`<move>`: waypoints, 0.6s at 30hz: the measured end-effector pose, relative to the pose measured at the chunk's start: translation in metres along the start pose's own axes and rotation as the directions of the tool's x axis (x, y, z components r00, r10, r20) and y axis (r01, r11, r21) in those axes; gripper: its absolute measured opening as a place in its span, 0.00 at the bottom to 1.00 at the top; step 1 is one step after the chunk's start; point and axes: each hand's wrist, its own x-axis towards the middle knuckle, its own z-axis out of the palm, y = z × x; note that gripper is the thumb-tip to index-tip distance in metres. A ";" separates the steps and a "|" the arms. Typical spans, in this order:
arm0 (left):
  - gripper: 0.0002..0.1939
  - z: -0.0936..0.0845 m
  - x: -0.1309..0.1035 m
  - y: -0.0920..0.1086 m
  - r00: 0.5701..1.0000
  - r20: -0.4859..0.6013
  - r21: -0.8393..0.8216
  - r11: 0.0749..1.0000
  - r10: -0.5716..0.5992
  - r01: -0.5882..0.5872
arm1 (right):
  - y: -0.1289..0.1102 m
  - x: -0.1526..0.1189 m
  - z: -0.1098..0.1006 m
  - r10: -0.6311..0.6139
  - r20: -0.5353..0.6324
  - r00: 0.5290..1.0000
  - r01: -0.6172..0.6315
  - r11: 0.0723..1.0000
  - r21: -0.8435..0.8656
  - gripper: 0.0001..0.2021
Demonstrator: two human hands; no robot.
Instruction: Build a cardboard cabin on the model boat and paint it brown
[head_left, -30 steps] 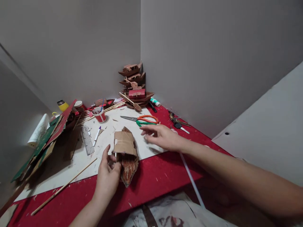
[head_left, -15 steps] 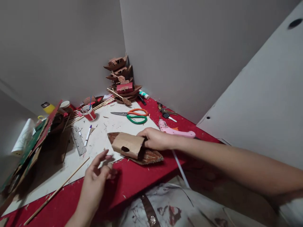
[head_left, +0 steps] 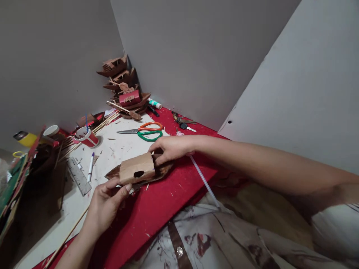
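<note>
Two bare hands flank the model boat (head_left: 136, 166), which lies on the red-covered worktop (head_left: 140, 224) between them; nearest, the left grip (head_left: 105, 203) reaches up from below with its wrist low, thumb set apart from the forefinger at the near left corner of the cardboard canopy (head_left: 127, 164); whether it pinches that corner or merely touches it, I cannot tell; a thin wooden stick (head_left: 70, 232) lies just to the left of its wrist; ahead of this grip, the boat should feel light, with a stiffish hull that looks rough rather than slippery; the canopy will probably flex and dent easily, most of all around the dark hole in its near side, so the safer hold is low on the hull or at the canopy's ends; farther on, the right grip (head_left: 175, 147) is closed on the canopy's open right end, fingers over the edge, thumb by the opening; its forearm stretches nearly level from the right, with a clear rod (head_left: 203, 179) running below the wrist; beyond this grip lie the scissors (head_left: 138, 130); well past both stands a stack of boats (head_left: 129, 98).
</note>
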 end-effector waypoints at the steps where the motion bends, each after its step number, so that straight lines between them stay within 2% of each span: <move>1: 0.14 -0.002 0.002 0.001 1.000 -0.006 0.026 0.999 0.027 -0.027 | 0.000 -0.010 -0.003 0.008 -0.073 0.997 -0.012 0.999 -0.048 0.17; 3: 0.13 -0.006 0.005 0.003 0.996 -0.005 0.078 0.993 0.093 -0.093 | 0.002 -0.033 -0.005 0.060 -0.273 0.960 -0.098 0.987 -0.131 0.15; 5: 0.14 -0.011 0.009 0.004 0.993 0.024 0.108 0.987 0.117 -0.119 | 0.006 -0.057 0.001 0.183 -0.473 0.862 -0.299 0.936 -0.183 0.16; 7: 0.16 -0.015 0.013 0.004 0.995 0.050 0.103 0.990 0.087 -0.092 | 0.012 -0.078 0.013 0.285 -0.534 0.796 -0.473 0.844 -0.254 0.19; 9: 0.16 -0.017 0.017 0.004 0.998 0.053 0.061 0.998 0.016 -0.020 | 0.020 -0.094 0.027 0.324 -0.507 0.799 -0.525 0.787 -0.324 0.21; 12: 0.19 -0.018 0.023 0.006 0.994 0.064 -0.041 0.995 -0.087 0.090 | 0.032 -0.108 0.041 0.318 -0.489 0.812 -0.519 0.776 -0.358 0.22; 18: 0.15 -0.021 0.034 0.011 0.969 0.176 -0.182 0.961 -0.176 0.207 | 0.042 -0.106 0.038 0.275 -0.462 0.843 -0.491 0.744 -0.453 0.21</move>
